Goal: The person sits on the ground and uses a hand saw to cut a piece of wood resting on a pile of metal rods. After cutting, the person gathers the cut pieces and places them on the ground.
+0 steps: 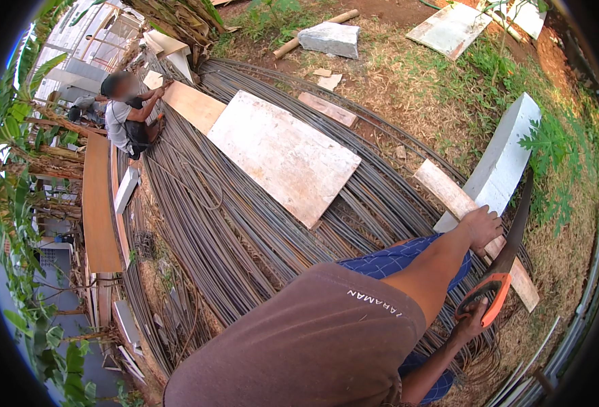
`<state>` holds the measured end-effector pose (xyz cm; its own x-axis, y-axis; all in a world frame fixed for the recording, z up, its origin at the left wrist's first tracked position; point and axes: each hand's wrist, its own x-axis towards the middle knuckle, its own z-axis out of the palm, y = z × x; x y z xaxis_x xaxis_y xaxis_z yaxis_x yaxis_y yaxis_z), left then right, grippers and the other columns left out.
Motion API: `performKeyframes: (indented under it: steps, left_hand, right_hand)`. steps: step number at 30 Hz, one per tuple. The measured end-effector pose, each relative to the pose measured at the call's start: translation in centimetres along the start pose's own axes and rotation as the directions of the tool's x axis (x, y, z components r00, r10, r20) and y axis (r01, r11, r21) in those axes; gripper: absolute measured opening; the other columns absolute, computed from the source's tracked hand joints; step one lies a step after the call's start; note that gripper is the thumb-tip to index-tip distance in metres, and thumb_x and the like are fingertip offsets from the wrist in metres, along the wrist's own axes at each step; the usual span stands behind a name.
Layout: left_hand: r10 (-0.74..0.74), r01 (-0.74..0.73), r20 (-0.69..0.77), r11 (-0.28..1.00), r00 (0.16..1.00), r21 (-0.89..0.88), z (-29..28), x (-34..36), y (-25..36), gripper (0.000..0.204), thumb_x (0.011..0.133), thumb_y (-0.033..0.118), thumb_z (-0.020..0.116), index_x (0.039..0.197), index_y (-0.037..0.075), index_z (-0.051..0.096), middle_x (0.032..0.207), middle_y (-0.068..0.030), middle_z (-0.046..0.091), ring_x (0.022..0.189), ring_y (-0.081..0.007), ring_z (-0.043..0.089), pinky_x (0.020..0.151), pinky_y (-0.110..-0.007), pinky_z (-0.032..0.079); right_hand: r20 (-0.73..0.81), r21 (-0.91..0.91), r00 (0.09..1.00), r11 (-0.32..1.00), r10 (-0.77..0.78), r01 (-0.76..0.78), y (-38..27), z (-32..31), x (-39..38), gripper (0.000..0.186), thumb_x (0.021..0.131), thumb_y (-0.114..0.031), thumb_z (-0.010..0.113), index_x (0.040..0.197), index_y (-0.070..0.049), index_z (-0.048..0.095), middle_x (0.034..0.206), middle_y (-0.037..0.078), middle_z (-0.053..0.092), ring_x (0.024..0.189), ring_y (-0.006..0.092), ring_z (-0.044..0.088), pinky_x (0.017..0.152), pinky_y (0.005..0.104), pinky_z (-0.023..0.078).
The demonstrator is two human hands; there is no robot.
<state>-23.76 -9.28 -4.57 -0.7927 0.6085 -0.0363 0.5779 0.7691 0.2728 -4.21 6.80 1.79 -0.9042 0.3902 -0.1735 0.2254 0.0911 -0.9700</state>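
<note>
At the lower right of the frame the person's right hand [473, 320] is closed around the orange handle of a hand saw [509, 247], whose dark blade runs up and to the right, its tip near the white block. The left hand [484, 227] lies just above, fingers curled and pressed down on a narrow wooden plank [448, 193]; it holds nothing else. The plank slants from the middle right of the frame down toward the lower right, resting across a broad pile of steel rods [245, 230]. A long white concrete block [506, 159] lies just beside the plank, on its right.

On the rods, at the centre of the frame, lies a large pale board [282, 156], with a brown board [194, 105] above and left of it. At the upper left another person [126, 115] crouches, reaching toward the brown board. Dry grass [414, 88] covers the ground at the upper right, where a grey stone block [330, 39] sits.
</note>
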Motion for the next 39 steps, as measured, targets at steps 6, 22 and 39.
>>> performKeyframes:
  steps: [6, 22, 39]
  left_hand:
    - [0.007, -0.007, -0.010, 1.000, 1.000, -0.014, 0.0, 0.0, -0.1, 0.072, 0.072, 0.062, 0.080, 0.123, 0.013, 0.066, 0.122, -0.0044, 0.064, 0.120, -0.0217, 0.058, 0.099, -0.041, 0.044]
    - [0.008, -0.008, -0.021, 1.000, 1.000, -0.030, 0.1, 0.0, -0.1, 0.071, 0.072, 0.061, 0.081, 0.122, 0.013, 0.067, 0.121, -0.0050, 0.064, 0.119, -0.0223, 0.058, 0.099, -0.041, 0.044]
    - [0.011, -0.011, -0.002, 1.000, 1.000, -0.010, -0.1, 0.1, -0.1, 0.072, 0.074, 0.061, 0.080, 0.125, 0.013, 0.065, 0.122, -0.0049, 0.063, 0.120, -0.0218, 0.058, 0.099, -0.041, 0.044]
  right_hand:
    - [0.038, 0.042, 0.999, 0.999, 0.029, -0.031, -0.1, -0.3, 0.1, 0.043, 0.105, -0.034, 0.063, 0.074, -0.007, 0.052, 0.065, 0.003, 0.051, 0.052, 0.0126, 0.043, 0.048, 0.0291, 0.032]
    - [0.032, 0.055, 0.999, 0.998, 0.025, -0.027, -0.3, 0.0, 0.1, 0.041, 0.103, -0.035, 0.066, 0.074, -0.007, 0.054, 0.064, 0.004, 0.052, 0.050, 0.0130, 0.044, 0.048, 0.0295, 0.034]
    - [-0.003, -0.008, 1.000, 1.000, 0.008, -0.008, 0.5, -0.5, 0.3, 0.041, 0.104, -0.034, 0.065, 0.075, -0.007, 0.054, 0.067, 0.003, 0.052, 0.056, 0.0132, 0.047, 0.052, 0.0287, 0.034]
